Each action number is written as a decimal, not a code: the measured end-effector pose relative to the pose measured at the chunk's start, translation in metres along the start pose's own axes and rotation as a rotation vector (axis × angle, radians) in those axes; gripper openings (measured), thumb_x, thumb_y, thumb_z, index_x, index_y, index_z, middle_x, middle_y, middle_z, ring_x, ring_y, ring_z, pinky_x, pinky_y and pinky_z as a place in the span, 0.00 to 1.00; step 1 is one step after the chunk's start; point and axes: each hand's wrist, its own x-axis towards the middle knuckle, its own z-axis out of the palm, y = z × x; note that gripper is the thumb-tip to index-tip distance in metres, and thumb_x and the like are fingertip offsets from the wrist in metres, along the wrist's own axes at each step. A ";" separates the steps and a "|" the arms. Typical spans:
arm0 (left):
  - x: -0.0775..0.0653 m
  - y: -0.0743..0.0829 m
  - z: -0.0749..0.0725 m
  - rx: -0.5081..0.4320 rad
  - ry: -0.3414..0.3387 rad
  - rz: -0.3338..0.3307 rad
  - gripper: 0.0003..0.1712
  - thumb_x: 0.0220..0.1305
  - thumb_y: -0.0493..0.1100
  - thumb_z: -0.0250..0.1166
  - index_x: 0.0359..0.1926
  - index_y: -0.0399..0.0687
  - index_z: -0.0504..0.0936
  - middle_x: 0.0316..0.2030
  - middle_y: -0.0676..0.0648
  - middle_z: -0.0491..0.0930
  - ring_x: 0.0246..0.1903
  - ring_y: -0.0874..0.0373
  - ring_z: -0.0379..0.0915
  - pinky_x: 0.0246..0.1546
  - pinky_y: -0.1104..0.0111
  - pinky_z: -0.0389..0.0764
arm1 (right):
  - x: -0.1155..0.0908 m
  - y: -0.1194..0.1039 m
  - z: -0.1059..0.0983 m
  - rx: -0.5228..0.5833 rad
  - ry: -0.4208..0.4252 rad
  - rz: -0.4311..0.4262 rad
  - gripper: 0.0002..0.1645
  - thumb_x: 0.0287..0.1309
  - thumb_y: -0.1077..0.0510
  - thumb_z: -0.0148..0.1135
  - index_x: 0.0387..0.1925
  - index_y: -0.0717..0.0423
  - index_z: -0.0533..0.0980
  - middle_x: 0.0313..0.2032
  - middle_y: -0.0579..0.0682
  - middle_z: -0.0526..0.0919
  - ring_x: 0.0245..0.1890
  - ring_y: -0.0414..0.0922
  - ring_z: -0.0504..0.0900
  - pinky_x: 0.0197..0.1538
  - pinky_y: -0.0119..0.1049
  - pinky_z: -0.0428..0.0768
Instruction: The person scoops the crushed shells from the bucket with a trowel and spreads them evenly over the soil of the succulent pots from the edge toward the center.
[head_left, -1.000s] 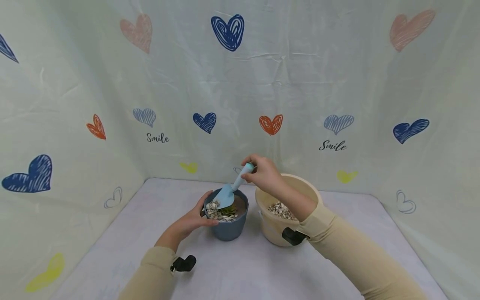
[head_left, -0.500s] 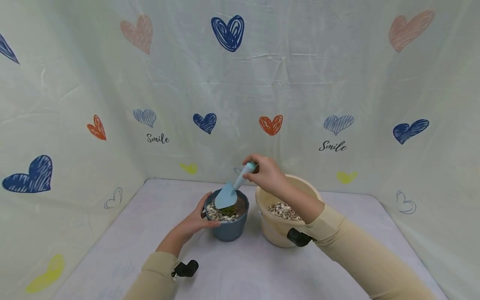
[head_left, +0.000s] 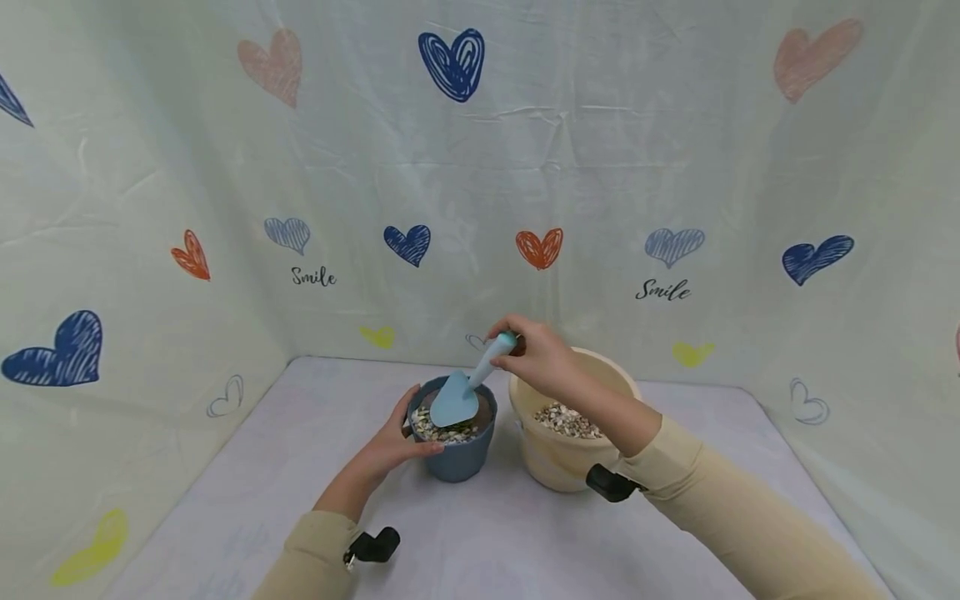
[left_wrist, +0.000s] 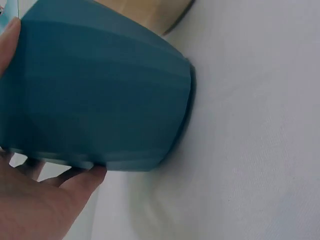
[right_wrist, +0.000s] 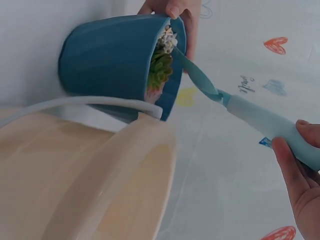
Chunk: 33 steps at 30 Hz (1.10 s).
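And here the right grip (head_left: pixel 536 354) has thumb and fingers curled round the handle of a pale-blue, broad-bladed trowel (head_left: pixel 455 402), blade slanting down and leftward from the hand. Its tip is right at the pale pebbles (right_wrist: pixel 169 40) beside a green succulent (right_wrist: pixel 160 70), inside a round blue pot (head_left: pixel 459 462)! The left grip (head_left: pixel 393 437) clasps that pot's left side, thumb at the near rim. Just right, a round cream bucket (head_left: pixel 551 462) holds more mottled pebbles (head_left: pixel 567 421), both containers upright on the white-covered worktop (head_left: pixel 480 550).
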 end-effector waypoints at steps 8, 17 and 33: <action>-0.008 0.011 0.002 0.046 0.079 0.072 0.67 0.48 0.38 0.78 0.78 0.51 0.40 0.75 0.35 0.38 0.71 0.31 0.39 0.64 0.41 0.56 | -0.024 0.014 -0.030 0.033 0.121 -0.030 0.18 0.55 0.69 0.69 0.48 0.63 0.77 0.41 0.58 0.82 0.38 0.49 0.85 0.38 0.34 0.83; -0.012 0.043 0.013 0.153 0.193 0.198 0.64 0.50 0.41 0.78 0.78 0.51 0.43 0.75 0.37 0.41 0.73 0.39 0.38 0.68 0.46 0.52 | -0.050 0.032 -0.067 -0.020 0.210 0.023 0.18 0.55 0.67 0.69 0.49 0.64 0.77 0.40 0.58 0.82 0.36 0.49 0.85 0.38 0.31 0.83; -0.009 0.081 0.095 0.033 0.046 0.232 0.60 0.48 0.41 0.79 0.76 0.44 0.51 0.74 0.39 0.50 0.71 0.40 0.50 0.65 0.50 0.62 | -0.085 0.060 -0.107 -0.128 0.278 0.103 0.17 0.58 0.68 0.67 0.49 0.64 0.76 0.39 0.58 0.81 0.35 0.49 0.85 0.36 0.28 0.82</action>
